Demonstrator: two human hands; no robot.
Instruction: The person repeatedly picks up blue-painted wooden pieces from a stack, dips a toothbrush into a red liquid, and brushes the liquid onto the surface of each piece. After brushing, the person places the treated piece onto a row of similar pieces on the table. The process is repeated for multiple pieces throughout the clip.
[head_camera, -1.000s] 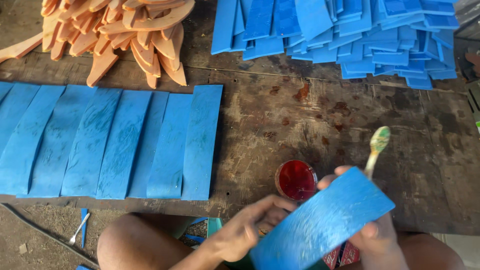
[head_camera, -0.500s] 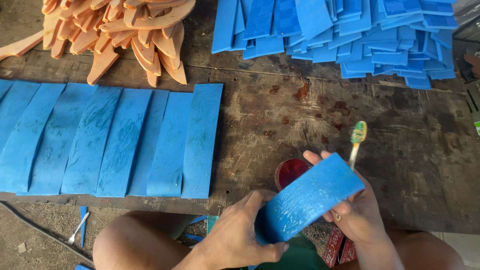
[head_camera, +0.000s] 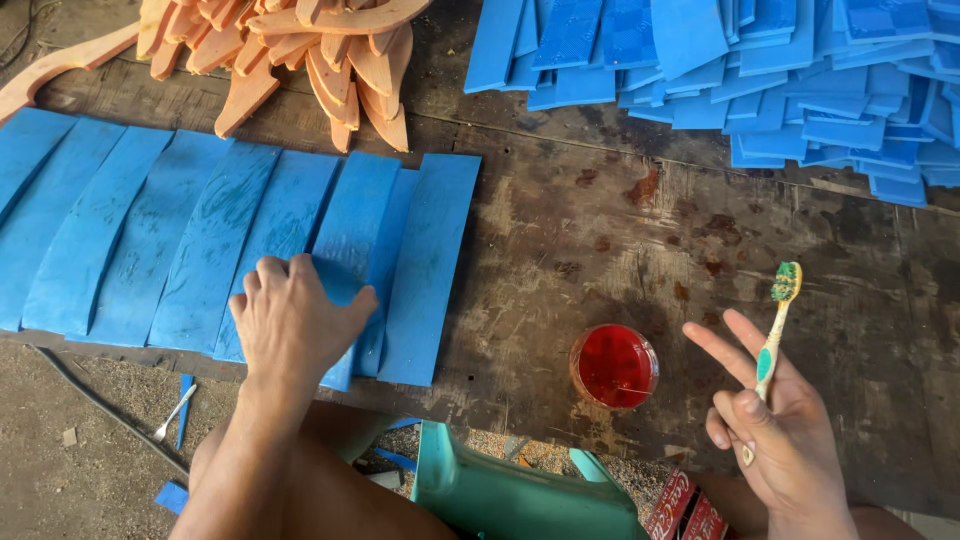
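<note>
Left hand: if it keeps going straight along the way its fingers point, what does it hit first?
The left hand lies flat on the row of blue strips, fingers pointing away across the table. Straight on, it would cross more of those strips, then probably reach the orange wooden pieces heaped at the far edge; depth is hard to judge.

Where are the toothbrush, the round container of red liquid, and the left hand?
green-and-cream toothbrush (head_camera: 772, 338), head view, middle of the handle.
round container of red liquid (head_camera: 614, 365), head view, centre of the red surface.
left hand (head_camera: 292, 322), head view, back of the hand, on a blue strip.
</note>
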